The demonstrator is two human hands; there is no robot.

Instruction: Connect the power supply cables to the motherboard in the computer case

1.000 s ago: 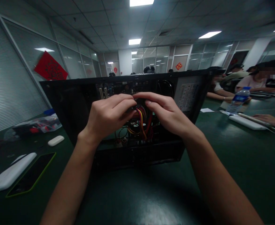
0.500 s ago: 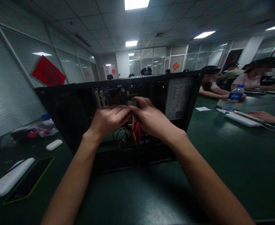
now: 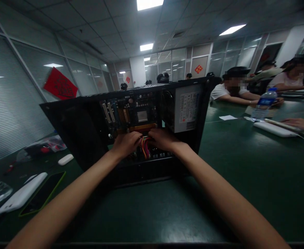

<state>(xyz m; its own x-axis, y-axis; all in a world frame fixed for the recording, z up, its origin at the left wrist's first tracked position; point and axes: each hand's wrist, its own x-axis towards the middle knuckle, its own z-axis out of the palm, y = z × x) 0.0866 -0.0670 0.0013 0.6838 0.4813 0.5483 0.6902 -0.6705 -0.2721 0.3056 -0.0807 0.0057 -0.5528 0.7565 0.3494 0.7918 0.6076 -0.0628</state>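
Note:
An opened black computer case (image 3: 141,173) stands on the table, its inside facing me. My left hand (image 3: 127,143) and my right hand (image 3: 163,139) reach into its lower middle. Fingers of both are curled and pinched on a bundle of red, yellow and black power cables (image 3: 145,148), one hand on each side. Just above them is the motherboard (image 3: 149,103), with a square silver processor (image 3: 142,116) and orange slots (image 3: 149,127) uncovered. A grey power supply (image 3: 186,110) sits at the upper right beside a round fan (image 3: 168,106). My fingertips are partly hidden.
On the left of the green table (image 3: 154,214) lie a white device (image 3: 23,193), a phone with a green edge (image 3: 44,193), a small white case (image 3: 65,159) and a plastic bag (image 3: 44,148). A water bottle (image 3: 264,103) and white power bank (image 3: 273,128) are at right, near other people.
Both hands have moved down from in front of the processor, uncovering it and the orange slots. The cable bundle has come down with them. My view has shifted slightly.

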